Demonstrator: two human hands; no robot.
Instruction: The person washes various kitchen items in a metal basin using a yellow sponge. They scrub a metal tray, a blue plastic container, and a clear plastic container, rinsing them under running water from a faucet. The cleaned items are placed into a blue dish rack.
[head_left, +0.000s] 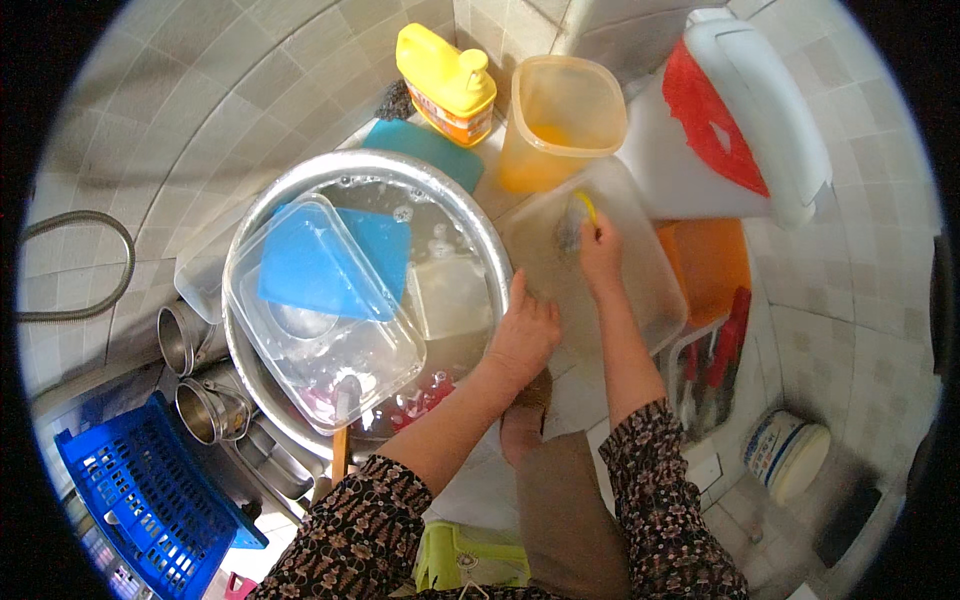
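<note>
In my right hand (601, 251) is a yellow-handled scrubber (585, 206), its greyish head against a translucent plastic bin (622, 225). My left hand (525, 330) rests near the right rim of a large round metal basin (504, 262), fingers apart, by the bin's left side; whether it touches the bin I cannot tell. The basin holds soapy water, a clear plastic container (375, 375), a blue plastic sheet or board (375, 262), a pale rectangular item (450, 296) and something red. A wooden-handled tool (341, 450) leans at the basin's near edge.
A yellow jug (442, 82), a teal board (435, 150) and a tub of orange liquid (562, 112) stand behind. To the right are an orange container (709, 262), red-handled utensils (724, 345) and a white bucket (784, 454). Metal pots (210, 412) and a blue basket (150, 487) lie left.
</note>
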